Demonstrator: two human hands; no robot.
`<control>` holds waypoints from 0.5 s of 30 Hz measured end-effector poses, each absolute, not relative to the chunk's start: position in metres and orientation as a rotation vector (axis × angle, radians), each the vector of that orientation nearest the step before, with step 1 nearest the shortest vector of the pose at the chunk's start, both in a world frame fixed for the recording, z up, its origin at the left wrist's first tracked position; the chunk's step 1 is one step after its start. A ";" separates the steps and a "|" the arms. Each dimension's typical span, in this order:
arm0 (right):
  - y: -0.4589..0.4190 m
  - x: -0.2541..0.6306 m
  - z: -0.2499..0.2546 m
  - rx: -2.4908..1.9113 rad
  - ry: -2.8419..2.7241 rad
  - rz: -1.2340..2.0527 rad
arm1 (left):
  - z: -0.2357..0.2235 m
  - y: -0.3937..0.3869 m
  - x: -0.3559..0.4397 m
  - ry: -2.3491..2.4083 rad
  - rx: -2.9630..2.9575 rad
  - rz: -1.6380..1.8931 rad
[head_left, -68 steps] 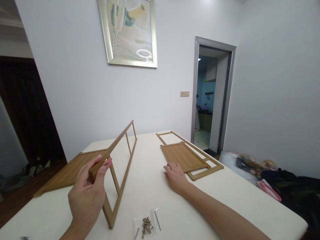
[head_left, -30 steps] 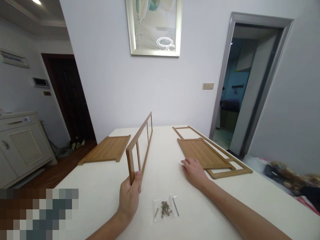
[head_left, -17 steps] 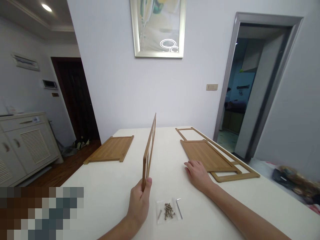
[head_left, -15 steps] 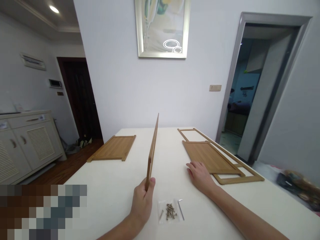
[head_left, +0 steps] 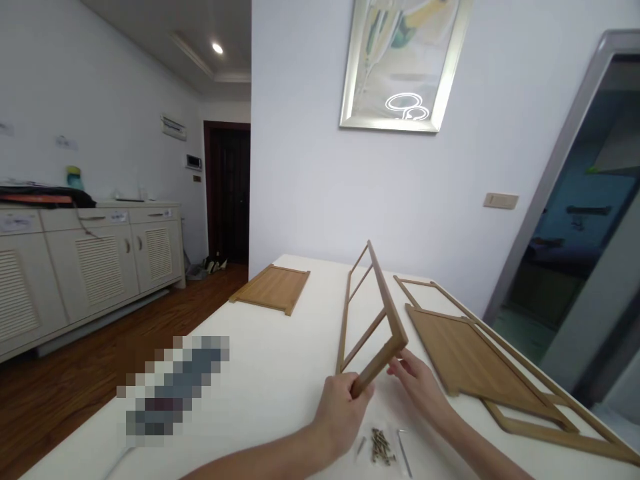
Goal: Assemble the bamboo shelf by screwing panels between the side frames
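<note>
My left hand (head_left: 345,410) is closed around the near end rail of a wooden frame (head_left: 387,293), which has thin crossbars and stands tilted above the white table (head_left: 280,373). Beside the frame's near right corner is my right hand (head_left: 417,380), its fingers stretched out and slightly bent; whether they touch the wood is unclear. Below the hands lies a clear bag of screws (head_left: 381,447), with a hex key (head_left: 404,453) to its right. A slatted wooden panel (head_left: 480,357) rests over a second wooden frame (head_left: 550,437) on the right side of the table.
Another wooden panel (head_left: 273,288) lies at the table's far left. A blurred-out object (head_left: 175,387) sits near the left edge, with a cable running from it. Beyond are a white cabinet (head_left: 105,247), a wall picture (head_left: 405,67) and a doorway at right.
The view has swung to the left. The frame, edge-on before, now shows its open face and crossbars. My right hand has come from beside the right panel to the frame's near corner.
</note>
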State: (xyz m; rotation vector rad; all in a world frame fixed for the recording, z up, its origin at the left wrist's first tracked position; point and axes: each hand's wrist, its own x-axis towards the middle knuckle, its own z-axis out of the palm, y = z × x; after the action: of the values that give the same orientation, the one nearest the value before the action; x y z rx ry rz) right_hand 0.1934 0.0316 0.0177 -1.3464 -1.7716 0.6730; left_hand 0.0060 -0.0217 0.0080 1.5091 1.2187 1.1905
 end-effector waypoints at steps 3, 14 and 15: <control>0.028 0.154 0.032 -1.150 -1.467 1.045 | 0.009 -0.022 0.009 1.270 1.592 1.134; 0.021 0.143 -0.001 -0.929 -0.895 1.348 | 0.006 -0.025 0.007 1.291 2.027 0.856; 0.020 0.144 -0.004 -0.922 -0.872 1.359 | 0.006 -0.026 0.007 1.272 2.048 0.843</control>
State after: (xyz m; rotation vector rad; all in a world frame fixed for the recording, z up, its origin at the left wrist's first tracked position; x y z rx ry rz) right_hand 0.1443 0.0199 -0.0036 -0.9217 -0.8719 1.3593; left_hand 0.0066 -0.0257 0.0063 2.0485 1.2718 0.8433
